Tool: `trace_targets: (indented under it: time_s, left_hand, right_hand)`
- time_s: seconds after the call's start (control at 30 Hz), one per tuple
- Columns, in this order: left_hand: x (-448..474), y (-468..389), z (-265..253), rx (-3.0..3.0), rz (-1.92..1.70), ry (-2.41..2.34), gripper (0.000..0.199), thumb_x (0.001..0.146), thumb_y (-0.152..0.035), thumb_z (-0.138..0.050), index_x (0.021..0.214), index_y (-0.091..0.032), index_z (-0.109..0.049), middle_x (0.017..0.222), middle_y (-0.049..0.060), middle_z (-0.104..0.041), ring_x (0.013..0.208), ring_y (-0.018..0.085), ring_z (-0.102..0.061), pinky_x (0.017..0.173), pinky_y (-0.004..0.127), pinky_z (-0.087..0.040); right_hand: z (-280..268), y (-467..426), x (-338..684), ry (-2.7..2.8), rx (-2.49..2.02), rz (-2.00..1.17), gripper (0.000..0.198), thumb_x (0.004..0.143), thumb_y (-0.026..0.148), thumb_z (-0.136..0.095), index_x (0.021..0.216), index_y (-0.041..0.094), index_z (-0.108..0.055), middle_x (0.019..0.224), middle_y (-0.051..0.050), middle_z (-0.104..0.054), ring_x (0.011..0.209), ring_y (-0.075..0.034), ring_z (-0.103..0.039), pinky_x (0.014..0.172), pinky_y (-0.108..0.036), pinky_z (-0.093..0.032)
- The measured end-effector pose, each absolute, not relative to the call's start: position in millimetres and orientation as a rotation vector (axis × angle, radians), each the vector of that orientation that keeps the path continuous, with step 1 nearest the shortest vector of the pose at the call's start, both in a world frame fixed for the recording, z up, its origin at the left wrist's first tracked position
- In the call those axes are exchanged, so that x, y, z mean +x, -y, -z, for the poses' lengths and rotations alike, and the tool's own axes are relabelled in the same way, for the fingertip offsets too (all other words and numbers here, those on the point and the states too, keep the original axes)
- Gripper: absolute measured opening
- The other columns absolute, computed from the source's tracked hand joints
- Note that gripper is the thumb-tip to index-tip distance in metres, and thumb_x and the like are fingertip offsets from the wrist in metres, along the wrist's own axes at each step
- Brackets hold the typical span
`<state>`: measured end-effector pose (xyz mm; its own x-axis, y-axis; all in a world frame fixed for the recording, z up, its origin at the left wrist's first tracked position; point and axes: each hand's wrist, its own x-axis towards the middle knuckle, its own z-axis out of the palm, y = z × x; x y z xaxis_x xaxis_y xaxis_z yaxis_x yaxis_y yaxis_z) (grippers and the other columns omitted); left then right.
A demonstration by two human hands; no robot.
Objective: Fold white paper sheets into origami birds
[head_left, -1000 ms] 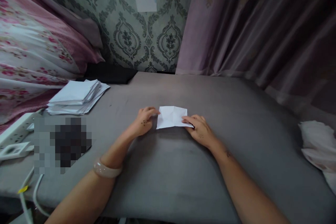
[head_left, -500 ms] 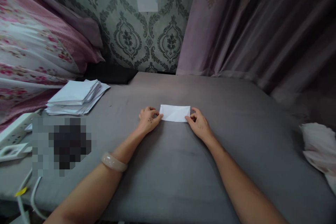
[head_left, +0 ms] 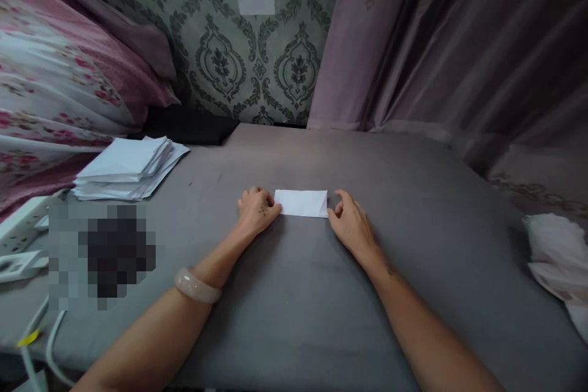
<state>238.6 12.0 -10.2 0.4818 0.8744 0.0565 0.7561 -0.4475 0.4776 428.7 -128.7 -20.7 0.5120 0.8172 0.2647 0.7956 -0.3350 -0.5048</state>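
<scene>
A folded sheet of white paper (head_left: 301, 203), a narrow rectangle, lies on the grey cloth-covered surface in front of me. At its left end my left hand (head_left: 257, 211) pinches the lower corner, thumb over the edge and fingers curled. My right hand (head_left: 353, 220) is beside the right end. Its thumb tip is at the paper's lower right corner, and the index finger is bent and apart from the thumb. Whether that thumb touches the paper is hard to tell. A slanted crease shows near the paper's right end.
On the left are a stack of white paper (head_left: 124, 162), a black folded item (head_left: 184, 125) and a white power strip (head_left: 22, 223) with cables. A blurred-out dark patch (head_left: 119, 248) lies near them. Crumpled pale cloth (head_left: 558, 251) is far right. Curtains and a patterned wall (head_left: 261, 67) stand behind.
The right thumb has come off the paper's face to its right edge. A different crease pattern now shows on the paper. The whole view has shifted slightly.
</scene>
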Motion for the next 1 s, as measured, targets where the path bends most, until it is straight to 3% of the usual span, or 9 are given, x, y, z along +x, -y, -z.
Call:
trace_targets:
  time_s: [0.13, 0.23, 0.3, 0.43, 0.53, 0.73, 0.9, 1.0]
  left_hand:
    - [238, -11, 14, 2.674, -0.571, -1.023, 0.043, 0.083, -0.025, -0.053, 0.124, -0.014, -0.051, 0.125, 0.017, -0.055, 0.116, 0.032, -0.048, 0.095, 0.048, -0.039]
    - [242, -5, 17, 2.833, -0.476, -0.483, 0.041, 0.091, -0.013, -0.035, 0.129, -0.014, -0.05, 0.136, 0.015, -0.053, 0.128, 0.024, -0.046, 0.108, 0.043, -0.033]
    - [244, 1, 20, 2.824, -0.349, -0.334, 0.042, 0.098, -0.021, -0.028, 0.133, -0.01, -0.048, 0.141, 0.017, -0.049, 0.134, 0.022, -0.042, 0.112, 0.039, -0.031]
    - [243, 6, 24, 2.814, -0.096, -0.477, 0.065, 0.099, -0.049, -0.023, 0.147, -0.006, -0.029, 0.156, 0.019, -0.025, 0.146, 0.027, -0.019, 0.118, 0.043, -0.019]
    - [236, 2, 25, 2.819, 0.017, -0.651, 0.071, 0.098, -0.054, -0.021, 0.15, -0.005, -0.023, 0.158, 0.018, -0.017, 0.147, 0.028, -0.012, 0.119, 0.044, -0.014]
    - [224, -13, 24, 2.848, -0.117, -0.74, 0.069, 0.096, -0.057, -0.029, 0.146, -0.009, -0.034, 0.154, 0.019, -0.03, 0.144, 0.032, -0.026, 0.115, 0.046, -0.026]
    - [228, -10, 14, 2.957, -0.321, -0.642, 0.04, 0.098, -0.041, -0.041, 0.119, -0.013, -0.06, 0.143, 0.018, -0.048, 0.135, 0.033, -0.04, 0.109, 0.05, -0.032]
    - [235, 7, 10, 2.961, -0.312, -0.398, 0.03, 0.099, -0.03, -0.04, 0.112, -0.016, -0.063, 0.127, 0.014, -0.061, 0.12, 0.026, -0.054, 0.102, 0.041, -0.041]
  right_hand:
    - [25, 128, 424, 1.612, -1.939, 0.093, 0.049, 0.083, 0.007, -0.042, 0.129, 0.017, -0.053, 0.121, -0.014, -0.064, 0.115, -0.027, -0.057, 0.098, -0.048, -0.046]
    - [29, 128, 417, 1.857, -1.755, -0.071, 0.056, 0.084, 0.002, -0.032, 0.133, 0.019, -0.052, 0.135, -0.011, -0.057, 0.13, -0.02, -0.049, 0.109, -0.043, -0.04]
    - [30, 130, 411, 1.944, -1.728, -0.148, 0.055, 0.086, 0.006, -0.033, 0.137, 0.018, -0.049, 0.141, -0.01, -0.053, 0.134, -0.019, -0.045, 0.113, -0.042, -0.037]
    - [25, 133, 406, 1.937, -1.823, -0.187, 0.051, 0.094, 0.019, -0.034, 0.144, 0.012, -0.039, 0.146, -0.015, -0.046, 0.136, -0.022, -0.042, 0.114, -0.043, -0.035]
    - [23, 135, 412, 1.88, -1.928, -0.173, 0.053, 0.094, 0.02, -0.036, 0.146, 0.01, -0.036, 0.145, -0.018, -0.046, 0.135, -0.024, -0.043, 0.113, -0.043, -0.036]
    - [22, 139, 434, 1.782, -1.995, -0.25, 0.05, 0.094, 0.03, -0.046, 0.143, 0.024, -0.041, 0.138, -0.011, -0.056, 0.123, -0.025, -0.056, 0.102, -0.043, -0.046]
    - [24, 140, 440, 1.864, -1.894, -0.105, 0.035, 0.095, 0.024, -0.046, 0.128, 0.023, -0.057, 0.124, -0.01, -0.066, 0.113, -0.024, -0.062, 0.096, -0.042, -0.05]
    - [25, 140, 438, 1.964, -1.806, -0.012, 0.035, 0.093, 0.014, -0.044, 0.123, 0.023, -0.061, 0.118, -0.009, -0.069, 0.11, -0.022, -0.063, 0.095, -0.041, -0.05]
